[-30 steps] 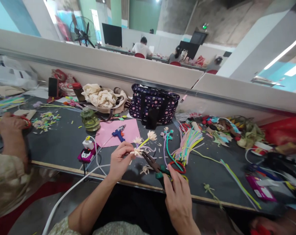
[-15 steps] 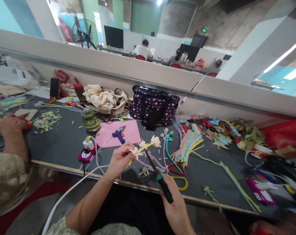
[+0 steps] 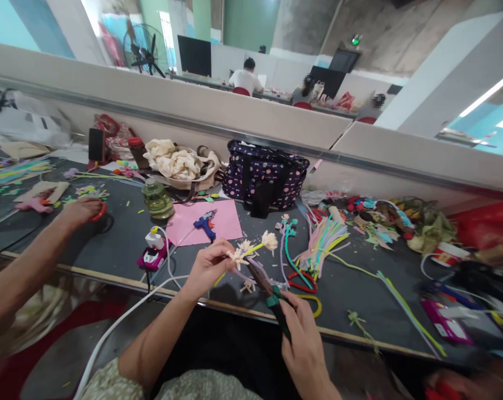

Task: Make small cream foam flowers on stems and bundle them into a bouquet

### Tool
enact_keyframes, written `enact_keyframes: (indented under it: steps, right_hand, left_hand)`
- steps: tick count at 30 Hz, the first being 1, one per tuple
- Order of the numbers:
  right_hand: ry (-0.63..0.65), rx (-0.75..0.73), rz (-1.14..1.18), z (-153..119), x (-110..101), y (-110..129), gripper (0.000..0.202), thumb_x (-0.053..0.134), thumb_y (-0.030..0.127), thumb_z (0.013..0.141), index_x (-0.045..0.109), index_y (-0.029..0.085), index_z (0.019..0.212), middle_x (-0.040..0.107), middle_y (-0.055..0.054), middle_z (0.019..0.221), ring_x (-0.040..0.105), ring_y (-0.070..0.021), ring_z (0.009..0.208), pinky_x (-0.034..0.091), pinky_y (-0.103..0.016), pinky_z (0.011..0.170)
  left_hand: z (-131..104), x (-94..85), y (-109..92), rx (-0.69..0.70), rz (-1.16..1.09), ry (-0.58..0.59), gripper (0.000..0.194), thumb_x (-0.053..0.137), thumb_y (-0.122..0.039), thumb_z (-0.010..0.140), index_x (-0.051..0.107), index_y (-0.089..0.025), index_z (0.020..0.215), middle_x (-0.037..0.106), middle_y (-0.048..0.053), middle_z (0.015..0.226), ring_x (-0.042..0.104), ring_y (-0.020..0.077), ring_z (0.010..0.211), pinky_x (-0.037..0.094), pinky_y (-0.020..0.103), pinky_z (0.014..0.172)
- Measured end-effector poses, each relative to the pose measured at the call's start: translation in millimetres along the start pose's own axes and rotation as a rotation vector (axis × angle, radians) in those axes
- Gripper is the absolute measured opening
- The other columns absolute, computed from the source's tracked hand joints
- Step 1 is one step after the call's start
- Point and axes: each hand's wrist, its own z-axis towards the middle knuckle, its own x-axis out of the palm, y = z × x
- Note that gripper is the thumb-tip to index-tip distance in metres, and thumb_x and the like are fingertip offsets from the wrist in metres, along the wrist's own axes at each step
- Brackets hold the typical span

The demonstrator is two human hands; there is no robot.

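Note:
My left hand [image 3: 207,270] pinches the yellow stem of a craft flower sprig [image 3: 270,241]. Several cream fringed blooms sit along that sprig, one of them right at my fingertips. In my right hand [image 3: 305,330] is a pair of long-nose pliers [image 3: 273,300] with green and black handles. The handles are spread a little, and the dark jaws point up toward the blooms from below. Whether the jaws touch the sprig I cannot tell. Behind my left hand, a blue glue gun [image 3: 205,224] lies on a pink sheet [image 3: 229,218].
Scissors with a yellow handle [image 3: 317,304] lie beyond my right hand, near a bundle of pastel stems [image 3: 324,244]. A glass jar [image 3: 157,200], a purple power strip [image 3: 150,255] and a patterned bag [image 3: 263,175] stand around. At left, a co-worker's hand [image 3: 81,211] holds something red.
The pliers' handles have spread, and the jaws have dropped from the yellow stem to below the blooms. The co-worker's hand at left has moved right, over the scraps.

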Motion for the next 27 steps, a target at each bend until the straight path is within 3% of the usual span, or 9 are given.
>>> enact_keyframes:
  steps: [5,13,27]
  right_hand:
    - [-0.104,-0.081,-0.238,-1.8,4.0,-6.1,0.046,0.039,-0.001,0.082,0.055,0.019,0.12,0.055,-0.015,0.122,0.052,-0.0262,0.112,0.047,-0.045,0.09]
    - [0.04,0.029,0.065,-8.8,3.6,-7.6,0.054,0.034,0.002,0.082,0.042,0.018,0.133,0.05,-0.013,0.131,0.047,-0.0233,0.122,0.048,-0.044,0.095]
    - [-0.005,-0.064,-0.05,-0.9,-6.0,-5.9,0.044,0.038,-0.001,0.079,0.053,0.012,0.119,0.052,-0.018,0.118,0.052,-0.0242,0.11,0.049,-0.04,0.088]
  left_hand:
    - [1.0,-2.0,-3.8,-0.034,-0.01,0.047,0.009,0.067,-0.022,0.077,0.065,-0.014,0.075,0.052,0.003,0.078,0.052,0.0102,0.064,0.047,0.022,0.057]
    - [4.4,-3.6,-2.9,-0.073,-0.058,0.089,0.012,0.067,-0.025,0.078,0.064,-0.014,0.077,0.05,0.002,0.081,0.052,0.0095,0.063,0.049,0.022,0.057]
    - [2.6,-6.1,-4.8,-0.087,0.038,0.12,0.012,0.066,-0.024,0.079,0.063,-0.013,0.078,0.051,0.003,0.081,0.051,0.0089,0.062,0.043,0.021,0.053]
